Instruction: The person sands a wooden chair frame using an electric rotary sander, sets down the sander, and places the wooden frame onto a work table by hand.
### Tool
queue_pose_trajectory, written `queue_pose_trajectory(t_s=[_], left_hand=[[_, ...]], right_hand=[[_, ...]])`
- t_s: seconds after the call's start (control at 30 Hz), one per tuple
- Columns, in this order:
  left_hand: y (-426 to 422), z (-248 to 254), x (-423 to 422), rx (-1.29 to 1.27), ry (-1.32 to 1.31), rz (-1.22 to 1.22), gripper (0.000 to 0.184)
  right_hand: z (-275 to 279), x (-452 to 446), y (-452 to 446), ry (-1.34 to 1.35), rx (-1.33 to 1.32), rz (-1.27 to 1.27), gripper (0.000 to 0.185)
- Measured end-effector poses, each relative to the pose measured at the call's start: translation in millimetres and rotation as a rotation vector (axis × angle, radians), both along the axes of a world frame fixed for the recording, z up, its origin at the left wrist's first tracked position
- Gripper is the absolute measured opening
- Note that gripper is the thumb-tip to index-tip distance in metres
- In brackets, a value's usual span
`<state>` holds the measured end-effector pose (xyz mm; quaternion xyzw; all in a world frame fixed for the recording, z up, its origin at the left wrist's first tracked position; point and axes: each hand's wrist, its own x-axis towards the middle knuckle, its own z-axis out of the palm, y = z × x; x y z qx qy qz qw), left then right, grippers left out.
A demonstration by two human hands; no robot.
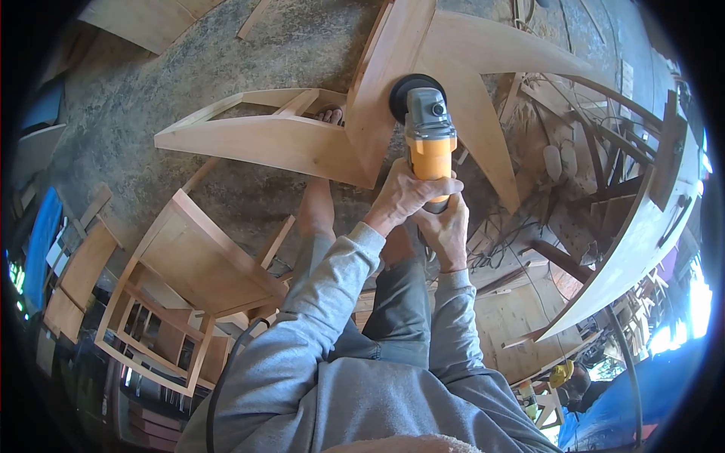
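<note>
An orange and grey power tool (432,147) with a round black disc (404,94) is held in front of me. The disc lies against a pale wooden piece (377,94) with long, pointed arms. My left hand (411,192) wraps round the orange body from the left. Close beside it, my right hand (447,229) grips the rear end of the tool from below. The disc's underside is hidden.
A wooden frame with a panel (204,257) stands at the left. A large curved board (634,257) is at the right, near cables and wood scraps. A black cable (230,362) runs past my sleeve. My foot (329,115) shows behind the wooden arm.
</note>
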<state>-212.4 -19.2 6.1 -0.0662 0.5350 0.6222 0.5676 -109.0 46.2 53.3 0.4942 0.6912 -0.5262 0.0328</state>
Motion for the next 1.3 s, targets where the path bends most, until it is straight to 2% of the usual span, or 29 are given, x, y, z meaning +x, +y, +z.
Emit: queue_pose_trajectory(t_s=[0.13,0.17,0.27,0.3,0.4,0.47,0.5,0.53,0.6,0.63,0.67,0.73,0.9,1.0,1.3], left_hand=[[23,0,3,0.030,-0.029,-0.058,0.049],[30,-9,8,0.058,0.005,-0.087,0.055],[46,-1,-3,0.085,-0.003,-0.123,0.057],[48,-4,-5,0.056,0.051,-0.164,0.058],[35,-7,-10,0.033,0.099,-0.092,0.059],[15,-4,-10,0.000,0.069,-0.036,0.050],[1,-6,-1,-0.004,0.038,0.038,0.047],[-11,-5,11,-0.009,0.005,0.111,0.043],[-35,5,32,0.006,-0.043,0.224,0.041],[-51,10,42,-0.057,-0.103,0.171,0.040],[-65,-1,65,0.006,-0.048,0.226,0.045],[-85,10,89,-0.048,-0.124,0.227,0.049],[-83,22,93,-0.103,-0.155,0.236,0.041],[-58,11,74,-0.100,-0.086,0.186,0.037],[8,11,15,-0.078,-0.082,0.121,0.035]], right_hand=[[-3,10,11,0.040,-0.014,-0.108,0.051],[-4,10,12,0.083,-0.078,-0.205,0.049],[-2,8,25,0.020,0.037,-0.126,0.049],[-3,6,25,0.027,0.026,-0.127,0.048],[-18,4,19,0.088,-0.036,-0.147,0.046],[-11,-7,11,0.111,-0.043,-0.048,0.047],[-17,2,4,0.080,-0.048,0.008,0.052],[2,-7,-1,0.039,-0.069,0.050,0.064],[-1,14,-19,0.126,-0.049,0.128,0.076],[2,27,-26,0.099,-0.091,0.164,0.080],[4,42,-34,0.071,-0.133,0.200,0.084],[3,70,-47,-0.022,-0.147,0.296,0.089],[1,84,-47,-0.040,-0.146,0.324,0.088],[4,54,-23,0.068,-0.146,0.248,0.082],[10,0,32,0.008,-0.145,0.155,0.074]])
